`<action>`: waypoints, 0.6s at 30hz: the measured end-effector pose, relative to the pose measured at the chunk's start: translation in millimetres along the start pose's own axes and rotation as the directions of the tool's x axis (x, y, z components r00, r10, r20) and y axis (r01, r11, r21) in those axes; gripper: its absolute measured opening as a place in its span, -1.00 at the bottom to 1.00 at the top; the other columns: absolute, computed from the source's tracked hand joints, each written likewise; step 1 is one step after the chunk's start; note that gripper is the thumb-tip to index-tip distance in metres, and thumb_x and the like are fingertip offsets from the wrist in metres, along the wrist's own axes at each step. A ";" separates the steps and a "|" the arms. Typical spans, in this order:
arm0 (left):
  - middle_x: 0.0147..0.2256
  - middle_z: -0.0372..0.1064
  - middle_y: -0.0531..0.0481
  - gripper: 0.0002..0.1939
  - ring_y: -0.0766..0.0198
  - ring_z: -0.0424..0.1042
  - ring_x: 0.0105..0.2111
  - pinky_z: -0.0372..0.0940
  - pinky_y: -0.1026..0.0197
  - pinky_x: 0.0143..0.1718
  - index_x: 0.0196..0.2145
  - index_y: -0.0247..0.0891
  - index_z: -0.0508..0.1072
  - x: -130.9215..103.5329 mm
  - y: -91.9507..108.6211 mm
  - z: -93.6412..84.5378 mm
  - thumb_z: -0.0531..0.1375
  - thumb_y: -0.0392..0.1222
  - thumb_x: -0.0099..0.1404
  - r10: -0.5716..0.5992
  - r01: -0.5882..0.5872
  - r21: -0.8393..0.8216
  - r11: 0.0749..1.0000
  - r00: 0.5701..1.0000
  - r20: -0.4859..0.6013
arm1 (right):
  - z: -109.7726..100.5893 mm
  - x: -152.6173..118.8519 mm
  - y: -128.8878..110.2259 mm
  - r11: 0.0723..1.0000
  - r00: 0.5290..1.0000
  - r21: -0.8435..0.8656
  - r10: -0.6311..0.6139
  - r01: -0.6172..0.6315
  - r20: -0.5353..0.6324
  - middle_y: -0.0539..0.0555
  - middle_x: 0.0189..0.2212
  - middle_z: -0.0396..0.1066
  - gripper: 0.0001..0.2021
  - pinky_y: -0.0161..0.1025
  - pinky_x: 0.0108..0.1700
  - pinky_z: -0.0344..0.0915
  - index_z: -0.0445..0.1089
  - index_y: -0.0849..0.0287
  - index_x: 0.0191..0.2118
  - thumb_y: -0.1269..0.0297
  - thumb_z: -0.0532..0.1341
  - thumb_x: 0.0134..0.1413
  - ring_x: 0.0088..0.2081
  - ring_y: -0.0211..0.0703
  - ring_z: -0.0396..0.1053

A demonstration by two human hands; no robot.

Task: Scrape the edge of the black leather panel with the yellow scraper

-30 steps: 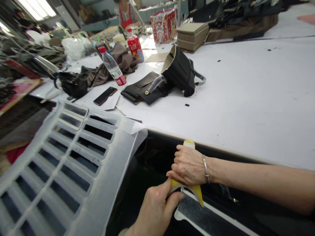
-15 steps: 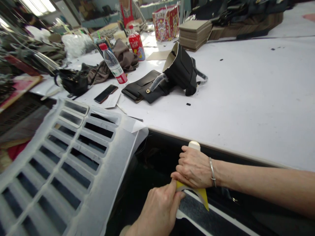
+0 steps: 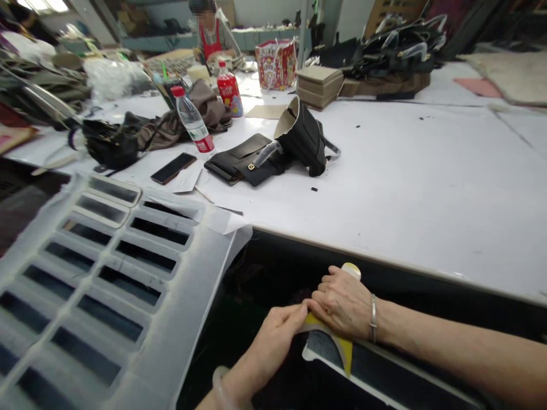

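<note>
My right hand (image 3: 344, 302), with a bangle at the wrist, is closed around a roll-like thing with a white, yellow-rimmed end (image 3: 351, 270). A yellow sheet (image 3: 345, 353) with a curved greyish edge shows below that hand; whether it belongs to the roll I cannot tell. My left hand (image 3: 273, 336) pinches the upper left of this sheet, close against the right fingers. Under the sheet lies a long black piece with white edges (image 3: 384, 364), slanting down to the right. My fingers hide the roll's middle.
A white slotted panel (image 3: 171, 319) stands at my left. On the white table (image 3: 419, 188) are a black bag (image 3: 299, 136), a phone (image 3: 174, 168), a water bottle (image 3: 192, 119), a red bottle (image 3: 229, 91) and a stack of boards (image 3: 318, 85). A person in a red apron (image 3: 209, 40) sits beyond.
The view has levelled and turned to the right. Both hands keep their hold on the sheet and the roll; my left thumb has drawn in beside its fingers, and the roll's end is tilted more.
</note>
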State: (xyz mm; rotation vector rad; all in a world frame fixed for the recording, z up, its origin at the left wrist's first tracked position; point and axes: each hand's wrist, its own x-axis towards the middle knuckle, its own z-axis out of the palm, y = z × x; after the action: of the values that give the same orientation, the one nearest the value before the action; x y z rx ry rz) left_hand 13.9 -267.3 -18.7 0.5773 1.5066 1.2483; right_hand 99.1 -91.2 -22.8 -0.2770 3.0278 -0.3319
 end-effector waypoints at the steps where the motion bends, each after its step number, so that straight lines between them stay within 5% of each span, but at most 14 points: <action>1: -0.38 0.46 -0.03 -0.59 0.22 0.36 -0.33 0.21 0.20 -0.25 -0.34 -0.33 0.55 2.6 -0.3 -1.4 0.03 -0.01 0.40 -0.006 0.008 -0.106 0.994 1.000 0.024 | -0.9 -2.4 -0.2 1.000 1.000 -0.003 0.009 -0.009 0.007 0.06 -0.58 0.42 -0.47 -0.08 -0.29 -0.17 0.34 0.16 -0.52 0.17 -0.13 0.43 -0.53 -0.18 0.21; 5: -0.16 0.57 -0.12 -0.66 0.02 0.44 -0.06 0.21 0.04 0.08 -0.12 -0.33 0.61 7.9 -3.3 -4.5 0.14 -0.20 0.24 -0.014 0.025 -0.247 0.969 0.999 0.045 | -6.3 -21.3 3.6 0.994 0.991 0.027 0.101 -0.104 0.084 0.08 -0.55 0.42 -0.44 -0.08 -0.26 -0.12 0.34 0.17 -0.51 0.14 -0.19 0.44 -0.48 -0.17 0.26; 7: -0.13 0.58 -0.12 -0.63 -0.01 0.45 -0.03 0.20 0.01 0.10 -0.06 -0.30 0.59 8.0 -4.6 -4.2 0.18 -0.22 0.18 -0.047 0.057 -0.250 0.966 0.998 0.047 | -9.3 -34.5 8.3 0.948 0.956 0.155 0.256 -0.277 0.140 0.10 -0.53 0.42 -0.43 -0.09 -0.25 -0.09 0.31 0.17 -0.53 0.06 -0.19 0.42 -0.45 -0.14 0.26; 11: -0.16 0.59 -0.10 -0.62 0.03 0.49 -0.10 0.27 0.08 -0.02 -0.03 -0.28 0.57 7.5 -4.6 -2.7 0.18 -0.22 0.21 -0.007 0.038 -0.277 0.960 0.994 0.112 | -12.1 -50.8 18.4 0.660 0.807 0.468 0.518 -0.588 0.284 0.07 -0.53 0.31 -0.35 -0.16 -0.32 0.01 0.21 0.15 -0.51 -0.24 -0.25 0.32 -0.45 -0.12 0.22; 15: -0.24 0.60 -0.07 -0.64 0.16 0.49 -0.25 0.27 0.20 -0.17 -0.04 -0.28 0.58 7.9 -4.8 -0.8 0.18 -0.25 0.21 -0.032 0.061 -0.301 0.952 0.994 0.100 | -11.8 -40.5 22.5 0.531 0.848 0.665 0.391 -0.525 0.358 0.03 -0.39 0.29 -0.22 -0.23 -0.31 0.17 0.28 0.16 -0.30 -0.50 -0.28 0.11 -0.36 -0.15 0.21; 18: -0.32 0.59 -0.04 -0.63 0.24 0.45 -0.33 0.23 0.25 -0.25 -0.03 -0.27 0.57 8.2 -6.3 2.3 0.16 -0.28 0.22 -0.038 0.067 -0.330 0.941 0.995 0.095 | -10.7 -25.2 22.2 0.427 0.902 0.794 0.211 -0.432 0.377 0.01 -0.32 0.28 -0.17 -0.27 -0.31 0.18 0.31 0.18 -0.05 -0.56 -0.02 -0.03 -0.34 -0.18 0.18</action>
State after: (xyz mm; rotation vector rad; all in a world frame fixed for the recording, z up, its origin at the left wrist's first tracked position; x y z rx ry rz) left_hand 14.7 -261.5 -27.6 0.3590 1.1952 1.3812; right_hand 118.9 -62.9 -15.7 0.3414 2.1878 -1.5756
